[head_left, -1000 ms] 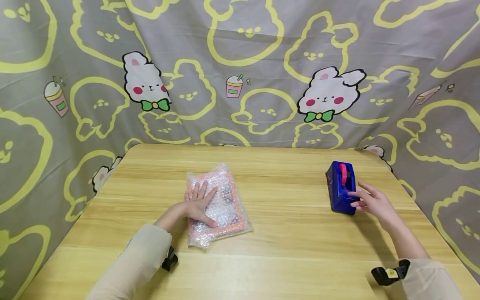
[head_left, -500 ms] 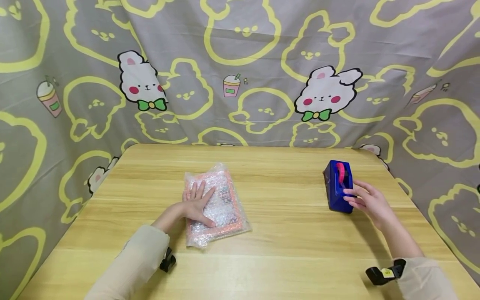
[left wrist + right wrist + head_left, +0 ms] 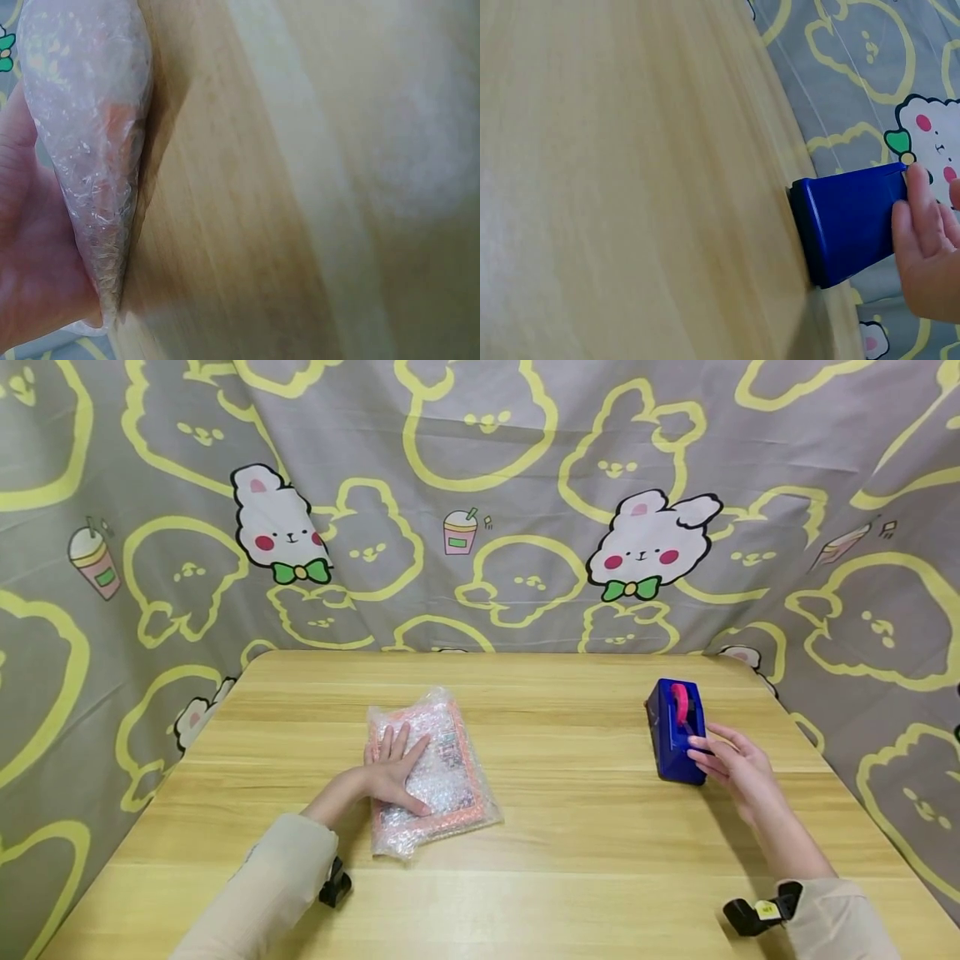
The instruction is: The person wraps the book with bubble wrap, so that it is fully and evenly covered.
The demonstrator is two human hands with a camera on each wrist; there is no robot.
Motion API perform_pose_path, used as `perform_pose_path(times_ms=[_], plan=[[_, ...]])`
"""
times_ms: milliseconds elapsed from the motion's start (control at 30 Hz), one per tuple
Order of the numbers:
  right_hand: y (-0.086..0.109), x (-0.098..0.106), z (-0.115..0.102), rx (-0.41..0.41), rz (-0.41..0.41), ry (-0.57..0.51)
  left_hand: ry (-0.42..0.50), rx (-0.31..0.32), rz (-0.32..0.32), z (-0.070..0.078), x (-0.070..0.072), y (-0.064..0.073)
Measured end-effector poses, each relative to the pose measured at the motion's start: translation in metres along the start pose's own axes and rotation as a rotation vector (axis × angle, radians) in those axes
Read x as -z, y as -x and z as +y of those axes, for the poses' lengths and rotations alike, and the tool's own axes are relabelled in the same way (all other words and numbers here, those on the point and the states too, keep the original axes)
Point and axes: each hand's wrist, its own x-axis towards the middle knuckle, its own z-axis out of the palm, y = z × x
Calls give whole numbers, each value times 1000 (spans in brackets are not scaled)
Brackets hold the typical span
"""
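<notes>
On the left half of the table, a flat item with an orange border lies inside bubble wrap point(image 3: 447, 783). My left hand point(image 3: 390, 779) rests on top of it, fingers spread. In the left wrist view the bubble wrap point(image 3: 94, 142) shows edge-on beside the left hand point(image 3: 37, 247). At the right stands a blue tape dispenser point(image 3: 678, 767) with a pink-cored roll of tape point(image 3: 679, 702). My right hand point(image 3: 738, 768) has its fingertips at the dispenser's front end, where the tape comes off. I cannot tell whether they pinch the clear tape.
The wooden table point(image 3: 570, 860) runs back to a grey curtain point(image 3: 517, 460) with yellow outlines and white rabbit prints. This curtain also hangs along both sides. Black straps with small devices sit at both wrists, below the beige sleeves point(image 3: 262, 877).
My right hand has moved slightly in towards the dispenser, its fingertips now at the front end. My left hand keeps its place on the bubble wrap. The head view has shifted a little.
</notes>
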Motion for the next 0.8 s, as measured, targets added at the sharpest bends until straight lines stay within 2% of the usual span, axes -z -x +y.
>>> perform_pose_path(times_ms=[133,267,467,700,800], plan=[[-1,5,1,-46,-3,-161,0,-1,-12,0,-1,-1],[-4,8,1,-58,-20,-285,4,-3,-7,-1,-1,-2],[-5,6,3,-31,-19,-294,10,-6,1,-1,-1,-1],[-2,-3,5,11,101,-301,0,-3,0,-1,0,-2],[-1,-4,7,25,128,-318,4,-3,-5,0,1,-2]])
